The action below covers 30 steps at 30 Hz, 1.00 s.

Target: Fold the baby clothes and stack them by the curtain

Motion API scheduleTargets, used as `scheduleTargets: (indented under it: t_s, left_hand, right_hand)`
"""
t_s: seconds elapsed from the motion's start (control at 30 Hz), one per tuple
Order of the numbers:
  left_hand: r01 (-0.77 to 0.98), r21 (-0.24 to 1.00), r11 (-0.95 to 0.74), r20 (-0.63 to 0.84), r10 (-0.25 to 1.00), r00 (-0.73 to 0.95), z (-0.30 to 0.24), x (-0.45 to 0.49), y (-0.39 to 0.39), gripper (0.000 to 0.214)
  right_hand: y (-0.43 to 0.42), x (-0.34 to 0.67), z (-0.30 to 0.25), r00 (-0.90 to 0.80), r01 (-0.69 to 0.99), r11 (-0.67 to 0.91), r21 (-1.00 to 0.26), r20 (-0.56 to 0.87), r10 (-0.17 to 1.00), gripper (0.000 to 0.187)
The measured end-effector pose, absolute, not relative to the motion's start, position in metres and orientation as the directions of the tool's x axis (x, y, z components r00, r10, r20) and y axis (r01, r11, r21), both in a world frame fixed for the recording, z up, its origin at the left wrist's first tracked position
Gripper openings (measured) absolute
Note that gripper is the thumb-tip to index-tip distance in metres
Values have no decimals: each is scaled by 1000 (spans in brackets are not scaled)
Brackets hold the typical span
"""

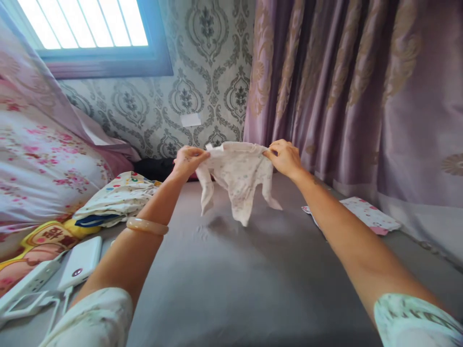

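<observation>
Both arms reach forward, holding up a small white baby bodysuit with a faint print and long sleeves. My left hand pinches one shoulder between thumb and fingers. The other shoulder is pinched by my right hand. Between them the neckline is stretched fairly straight, while the sleeves and the narrow lower end hang down above the grey sheet. The garment's lower tip casts a soft shadow there. A pale bangle circles my left forearm.
Folded clothes lie at left, near a yellow plush item, a white power bank and a power strip with cables. Folded white-and-pink cloth lies at right. Purple curtains hang behind, beside a patterned wall.
</observation>
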<state>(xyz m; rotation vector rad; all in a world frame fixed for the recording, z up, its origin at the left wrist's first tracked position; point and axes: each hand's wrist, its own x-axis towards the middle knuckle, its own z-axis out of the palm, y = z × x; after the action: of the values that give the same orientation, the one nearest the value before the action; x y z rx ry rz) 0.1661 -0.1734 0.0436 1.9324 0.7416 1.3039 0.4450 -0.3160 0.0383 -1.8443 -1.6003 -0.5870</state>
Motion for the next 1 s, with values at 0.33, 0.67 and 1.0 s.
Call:
scheduleTargets:
  t_s: [0.33,0.67,1.0]
  left_hand:
    - [4,851,-526,492,800,344,27,173,-159,26]
    - [44,854,-519,487,824,289,20,175,-165,23]
    - [69,852,-519,465,811,355,46,122,-214,39]
  right_hand:
    - [-306,442,37,280,932,-48,-359,630,724,24]
    - [-309,432,33,317,897,4,-443,647,693,25]
    - [-354,429,48,210,642,257,-722,488,847,47]
